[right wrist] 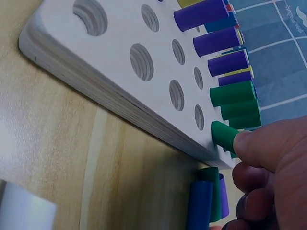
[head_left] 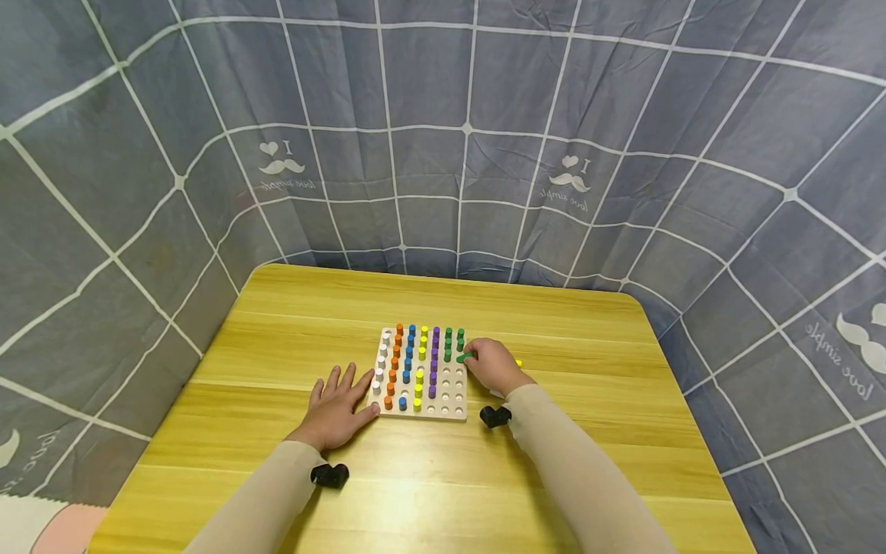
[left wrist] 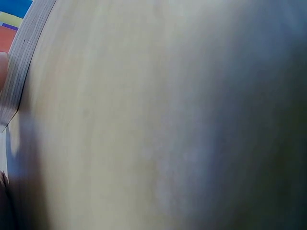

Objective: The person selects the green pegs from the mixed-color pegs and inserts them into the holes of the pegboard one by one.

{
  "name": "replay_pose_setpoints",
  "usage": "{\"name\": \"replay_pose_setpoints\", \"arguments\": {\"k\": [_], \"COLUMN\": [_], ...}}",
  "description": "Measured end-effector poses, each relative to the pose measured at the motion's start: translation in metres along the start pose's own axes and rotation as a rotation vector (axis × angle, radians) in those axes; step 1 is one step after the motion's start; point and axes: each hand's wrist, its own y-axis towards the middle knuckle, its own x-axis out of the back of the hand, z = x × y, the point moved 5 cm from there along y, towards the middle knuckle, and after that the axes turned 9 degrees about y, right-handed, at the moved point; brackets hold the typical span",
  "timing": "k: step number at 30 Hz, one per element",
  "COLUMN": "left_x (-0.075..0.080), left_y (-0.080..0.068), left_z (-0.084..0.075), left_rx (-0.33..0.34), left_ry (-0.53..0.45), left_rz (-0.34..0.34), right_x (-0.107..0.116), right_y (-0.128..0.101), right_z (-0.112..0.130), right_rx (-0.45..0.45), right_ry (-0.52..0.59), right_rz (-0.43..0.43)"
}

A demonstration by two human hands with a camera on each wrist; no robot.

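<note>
Two hands at a peg board on a yellow wooden table.

From the head view, the left hand point(head_left: 337, 408) lies flat on the table point(head_left: 291, 331), fingers straight and spread, fingertips touching the left edge of the peg board point(head_left: 453, 400); the right hand point(head_left: 493, 365) sits at the board's right edge, fingers curled round a green peg point(head_left: 462, 358) at the last column. The left wrist view shows only blurred wood close up, the hand itself not readable. In the right wrist view, a fingertip point(right wrist: 249, 143) pinches the green peg point(right wrist: 223, 134) standing in a hole by the board's edge point(right wrist: 110, 96), with loose pegs point(right wrist: 206, 201) lying on the table just beside it.
</note>
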Motion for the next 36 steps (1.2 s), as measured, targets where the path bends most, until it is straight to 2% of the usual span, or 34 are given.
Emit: {"name": "replay_pose_setpoints", "arguments": {"k": [14,36], "left_x": [0.001,0.007], "left_y": [0.000,-0.002], "left_z": [-0.001,-0.005], "left_rx": [-0.001,0.002], "left_ry": [-0.002,-0.008], "left_rz": [-0.016,-0.014], "right_x": [0.002,0.005], "right_y": [0.001,0.001], "right_z": [0.009,0.014], "right_rx": [0.032,0.028], "right_ry": [-0.027,-0.049], "right_rz": [0.011,0.027]}}
